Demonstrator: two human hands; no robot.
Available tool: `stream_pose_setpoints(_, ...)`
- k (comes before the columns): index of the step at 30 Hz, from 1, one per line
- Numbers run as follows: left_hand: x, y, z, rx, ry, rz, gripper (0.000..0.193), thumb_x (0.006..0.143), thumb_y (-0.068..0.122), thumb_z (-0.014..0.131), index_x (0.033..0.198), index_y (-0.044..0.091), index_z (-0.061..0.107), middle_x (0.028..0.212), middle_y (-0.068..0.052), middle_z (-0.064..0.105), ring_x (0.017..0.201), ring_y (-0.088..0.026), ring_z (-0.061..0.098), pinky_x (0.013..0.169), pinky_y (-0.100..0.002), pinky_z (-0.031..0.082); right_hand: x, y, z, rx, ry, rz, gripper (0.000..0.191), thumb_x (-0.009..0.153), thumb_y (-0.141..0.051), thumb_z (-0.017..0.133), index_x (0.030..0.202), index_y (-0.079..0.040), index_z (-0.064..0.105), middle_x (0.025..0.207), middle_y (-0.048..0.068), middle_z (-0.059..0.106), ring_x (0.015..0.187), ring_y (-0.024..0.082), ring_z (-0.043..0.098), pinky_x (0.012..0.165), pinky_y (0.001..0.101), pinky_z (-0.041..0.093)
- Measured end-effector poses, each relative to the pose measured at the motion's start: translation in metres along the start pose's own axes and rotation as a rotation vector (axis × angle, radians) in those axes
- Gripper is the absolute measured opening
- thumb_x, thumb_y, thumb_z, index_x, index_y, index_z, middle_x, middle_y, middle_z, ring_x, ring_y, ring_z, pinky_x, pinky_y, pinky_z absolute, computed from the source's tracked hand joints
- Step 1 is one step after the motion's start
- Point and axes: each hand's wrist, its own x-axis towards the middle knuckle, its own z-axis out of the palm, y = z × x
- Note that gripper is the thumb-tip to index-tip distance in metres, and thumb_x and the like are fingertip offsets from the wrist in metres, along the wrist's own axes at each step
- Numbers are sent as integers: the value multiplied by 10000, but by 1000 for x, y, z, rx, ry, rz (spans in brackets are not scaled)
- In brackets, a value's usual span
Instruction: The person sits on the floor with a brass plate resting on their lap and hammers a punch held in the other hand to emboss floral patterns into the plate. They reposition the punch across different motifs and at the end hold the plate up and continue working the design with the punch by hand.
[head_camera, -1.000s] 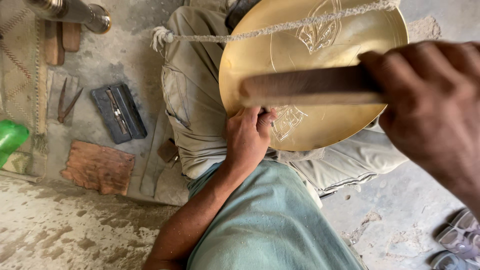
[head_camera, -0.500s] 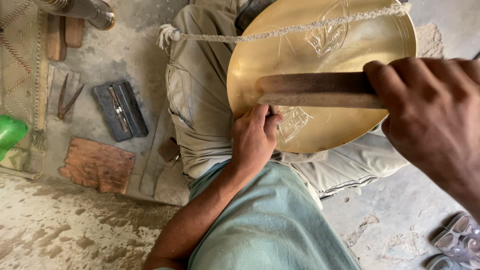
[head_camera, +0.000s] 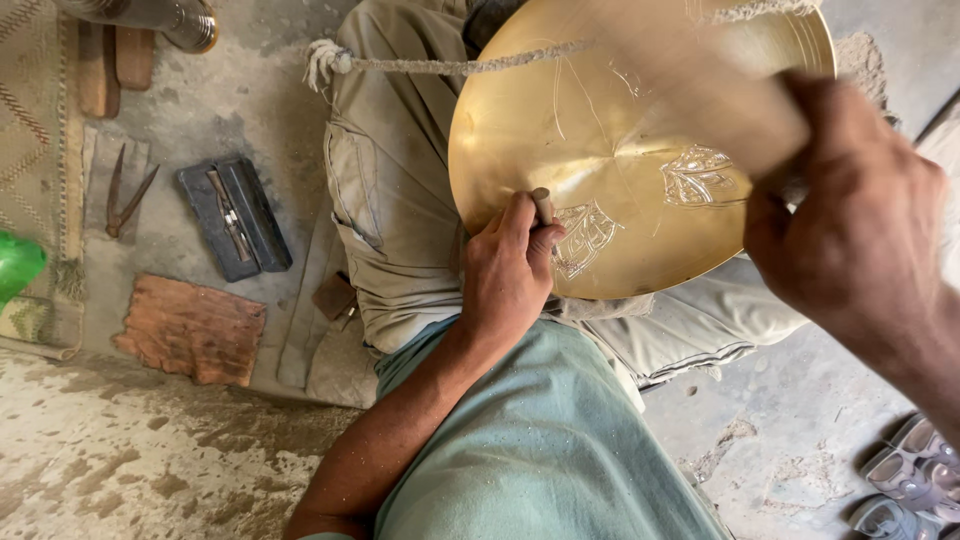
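Brass plate (head_camera: 600, 170) propped on lap, tilted, leaf engravings on face, cord (head_camera: 440, 66) across upper rim. Left hand (head_camera: 508, 270) closed around small chisel (head_camera: 543, 208), tip against plate beside lower leaf motif. Right hand (head_camera: 850, 230) raised above plate, clenched on blurred wooden mallet (head_camera: 700, 90). Floor (head_camera: 150, 450) at left: dark tool case (head_camera: 235, 218), dividers (head_camera: 122, 195), reddish slab (head_camera: 190, 328).

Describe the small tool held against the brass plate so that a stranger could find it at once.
Start at the big round brass plate resting on the person's lap. At its lower left edge the left hand pinches a short punch, its blunt top poking above the fingers beside an engraved leaf. Unlike the blurred wooden mallet in the right hand, it is thin and metal.
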Motion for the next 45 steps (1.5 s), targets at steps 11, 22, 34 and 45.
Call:
stream_pose_setpoints(11,-2,-1,1,-12,11,81,215,970,78,705,1111,13,557,864,-150,680,776,-340,708,658,-443,528,1,3,-2,-512,73,-445,279,854,-18,798,1112,-95,726,946,73,761,892,270,751,867,435,559)
stream_pose_setpoints(22,-4,-1,2,17,-4,34,264,967,114,727,1157,6,578,834,-166,679,751,-359,706,626,-450,522,5,-2,-7,-263,64,-346,408,807,69,740,1200,-34,705,1068,143,746,986,339,736,922,432,584)
stream_pose_setpoints(34,-5,0,1,-20,-48,-24,227,983,133,720,1041,18,533,826,-152,675,727,-338,716,598,-438,522,1,12,-1,-246,48,-347,407,817,73,702,1214,-20,709,1071,160,751,1001,352,739,941,448,579)
stream_pose_setpoints(45,-6,-4,2,2,-47,-4,248,987,152,715,981,27,500,810,-146,672,708,-341,705,581,-443,515,3,7,-6,-332,54,-411,443,711,127,735,1134,5,684,938,176,719,834,326,719,748,406,591)
